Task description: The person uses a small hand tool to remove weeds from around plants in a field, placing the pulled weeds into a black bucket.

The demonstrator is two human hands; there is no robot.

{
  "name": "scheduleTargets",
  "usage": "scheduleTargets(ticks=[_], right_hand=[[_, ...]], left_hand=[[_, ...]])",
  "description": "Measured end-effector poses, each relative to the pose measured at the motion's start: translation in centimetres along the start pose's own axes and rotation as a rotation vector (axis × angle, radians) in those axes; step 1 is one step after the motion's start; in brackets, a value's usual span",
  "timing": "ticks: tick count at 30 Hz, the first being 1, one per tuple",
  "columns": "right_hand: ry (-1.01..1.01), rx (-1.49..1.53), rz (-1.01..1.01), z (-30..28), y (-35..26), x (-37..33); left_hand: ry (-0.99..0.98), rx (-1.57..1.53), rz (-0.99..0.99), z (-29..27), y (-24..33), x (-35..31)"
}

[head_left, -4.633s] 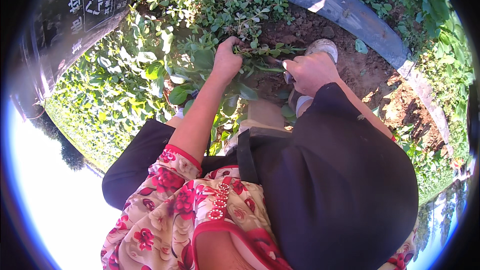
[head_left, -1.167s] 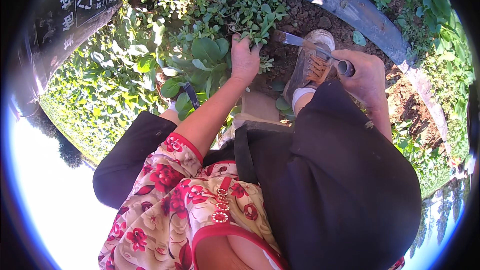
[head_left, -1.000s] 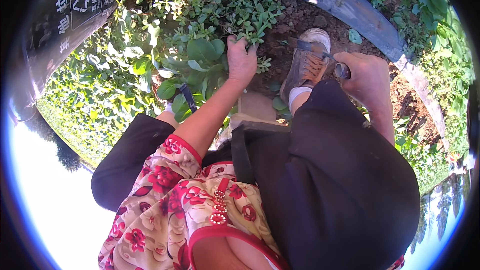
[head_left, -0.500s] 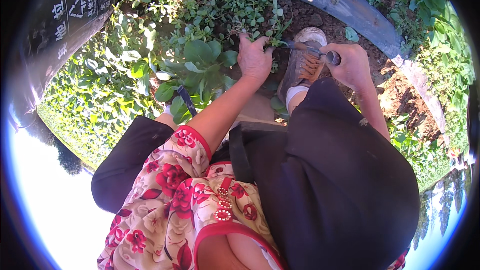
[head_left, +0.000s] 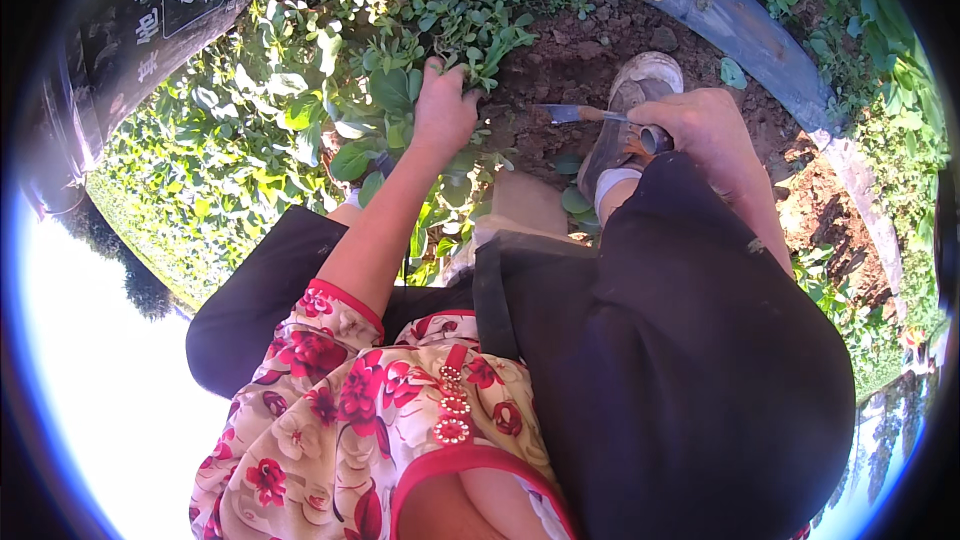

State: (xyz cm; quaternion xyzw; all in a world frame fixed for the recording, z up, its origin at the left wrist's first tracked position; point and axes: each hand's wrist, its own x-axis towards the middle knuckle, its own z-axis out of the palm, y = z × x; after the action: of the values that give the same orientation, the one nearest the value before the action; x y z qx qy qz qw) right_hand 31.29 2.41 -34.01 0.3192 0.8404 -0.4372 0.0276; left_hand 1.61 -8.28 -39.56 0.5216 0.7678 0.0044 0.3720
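Note:
My left hand (head_left: 446, 112) is closed around low green weeds (head_left: 493, 52), with leafy stems sticking out past thumb and forefinger. Broad-leaved plants (head_left: 390, 90) grow right beside it. In my right hand (head_left: 700, 128) is a small hand knife with a round metal handle end; its narrow, partly rusty blade (head_left: 572, 113) points left, over bare brown soil (head_left: 540, 70). A gap of soil separates the blade tip from my left hand. My brown shoe (head_left: 608, 155) with orange laces is beneath the knife, and partly hidden by it and my right hand.
A black plastic bag (head_left: 190, 0) stands at the upper left. Dense green plants (head_left: 240, 140) cover the left side. A grey curved strip of sheeting (head_left: 720, 25) borders the soil at the upper right. My bent knee in black trousers (head_left: 700, 320) fills the lower right.
My left hand has moved left with the weeds, away from the blade. More bare soil shows between my hands. The blade is now clearly visible, and the view has shifted slightly.

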Motion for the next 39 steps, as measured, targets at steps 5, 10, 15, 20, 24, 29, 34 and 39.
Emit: scheduleTargets(ticks=[5, 10, 15, 20, 24, 29, 34, 39], right_hand=[[-0.138, -0.148, -0.037, 1.1, -0.6, 1.5], [-0.162, -0.129, 0.028, 1.6, -0.8, 1.8], [-0.173, -0.167, -0.034, 4.0, -1.9, 2.9], [-0.096, 0.011, 0.093, 5.9, 0.0, 3.7], [-0.034, 0.192, 0.221, 5.4, 0.0, 2.0], [0.398, 0.083, 0.211, 0.7, -0.6, -0.9], [0.445, -0.194, 0.203, 0.1, 1.0, -1.6], [0.492, -0.070, 0.259, 3.0, 1.2, -0.3]], left_hand=[[-0.194, 0.185, -0.075, 1.8, 1.5, -2.6], [-0.203, 0.308, -0.031, 3.0, 2.2, -3.9], [-0.122, 0.314, 0.040, 4.5, 1.1, -3.6], [-0.080, 0.226, 0.052, 4.7, -0.1, -3.2], [0.068, -0.141, 0.031, 2.1, 2.7, -2.0], [0.345, -0.176, 0.120, -0.1, 3.9, 1.9], [0.360, -0.176, 0.043, -0.1, 5.2, 5.4], [0.254, -0.110, -0.045, 1.4, 5.6, 6.8]])
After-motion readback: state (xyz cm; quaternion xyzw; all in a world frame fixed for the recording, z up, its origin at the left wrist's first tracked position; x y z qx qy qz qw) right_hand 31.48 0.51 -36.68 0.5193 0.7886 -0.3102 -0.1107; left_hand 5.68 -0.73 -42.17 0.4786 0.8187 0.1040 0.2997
